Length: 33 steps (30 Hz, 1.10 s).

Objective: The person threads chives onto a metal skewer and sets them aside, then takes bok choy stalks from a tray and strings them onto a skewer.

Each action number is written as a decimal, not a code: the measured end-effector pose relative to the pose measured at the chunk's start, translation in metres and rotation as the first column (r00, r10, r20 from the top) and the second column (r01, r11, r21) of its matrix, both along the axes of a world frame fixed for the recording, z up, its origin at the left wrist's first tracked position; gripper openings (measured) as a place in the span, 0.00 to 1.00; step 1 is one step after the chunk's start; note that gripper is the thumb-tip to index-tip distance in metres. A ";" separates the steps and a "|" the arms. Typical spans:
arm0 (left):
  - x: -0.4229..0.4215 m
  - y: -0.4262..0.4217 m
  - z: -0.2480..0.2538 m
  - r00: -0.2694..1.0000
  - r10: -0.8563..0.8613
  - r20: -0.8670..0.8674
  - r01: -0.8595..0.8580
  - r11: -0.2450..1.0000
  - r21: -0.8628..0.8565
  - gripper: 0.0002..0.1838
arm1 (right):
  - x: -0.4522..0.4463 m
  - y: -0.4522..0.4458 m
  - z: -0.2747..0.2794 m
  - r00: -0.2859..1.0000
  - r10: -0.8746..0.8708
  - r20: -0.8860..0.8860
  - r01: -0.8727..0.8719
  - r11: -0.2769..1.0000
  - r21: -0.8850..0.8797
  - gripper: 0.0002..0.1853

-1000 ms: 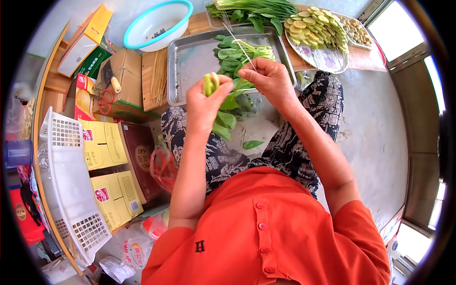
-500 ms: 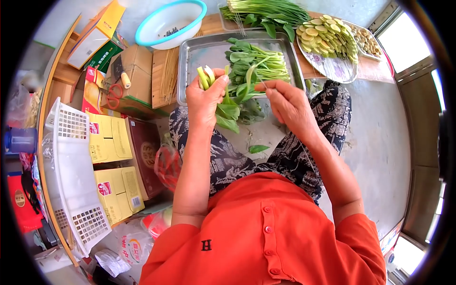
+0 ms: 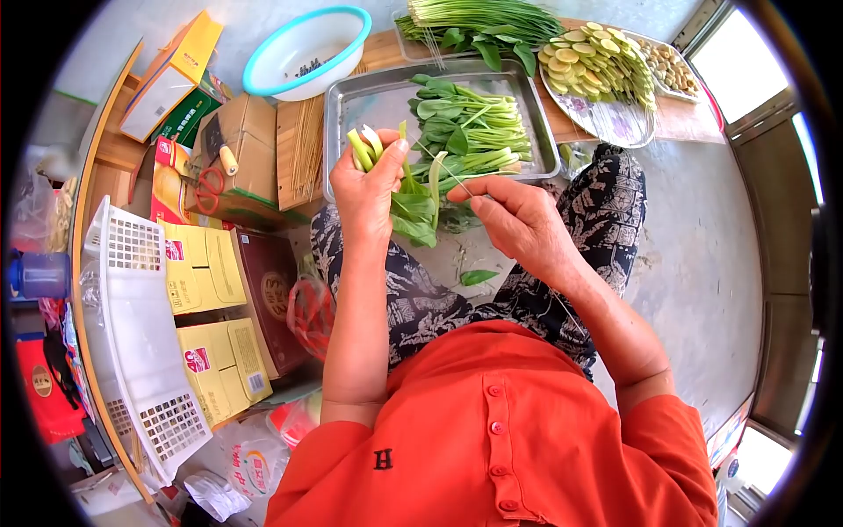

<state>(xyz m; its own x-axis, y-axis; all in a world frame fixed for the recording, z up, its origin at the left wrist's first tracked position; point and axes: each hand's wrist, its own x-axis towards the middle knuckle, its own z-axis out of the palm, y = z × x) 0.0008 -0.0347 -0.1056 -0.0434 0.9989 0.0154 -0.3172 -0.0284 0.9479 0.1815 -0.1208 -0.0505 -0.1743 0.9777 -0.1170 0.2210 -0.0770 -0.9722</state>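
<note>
The left hand (image 3: 364,193) clamps a bunch of leafy greens (image 3: 414,218) just before the near edge of the metal tray (image 3: 373,101). Its long axis slants, stalk ends up and left, leaves drooping down to the right. The right hand (image 3: 520,224), fingertips pinched on a thin skewer (image 3: 461,184), aims it up and left toward the greens. The red shirt (image 3: 439,422) bears a black "H"; the yellow carton's (image 3: 224,369) red label is too small to read. Both forearms reach forward, the right angling inward.
</note>
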 end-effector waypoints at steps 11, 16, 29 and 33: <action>0.001 -0.002 0.001 1.000 -0.002 -0.005 0.002 0.999 0.038 0.09 | -0.002 0.002 -0.003 0.999 -0.009 0.032 0.008 0.999 0.034 0.13; 0.001 -0.003 -0.001 0.999 0.012 -0.042 -0.009 0.997 0.071 0.09 | -0.002 0.001 -0.003 0.999 -0.005 0.039 0.003 0.999 0.044 0.13; 0.005 -0.005 0.001 0.992 0.069 -0.110 -0.050 0.984 0.170 0.03 | -0.005 -0.001 0.002 1.000 -0.020 -0.017 0.020 1.000 0.020 0.13; 0.012 -0.009 0.000 0.981 0.044 -0.187 -0.012 0.985 0.173 0.05 | -0.004 0.005 0.003 0.999 -0.026 -0.024 0.026 1.000 0.011 0.12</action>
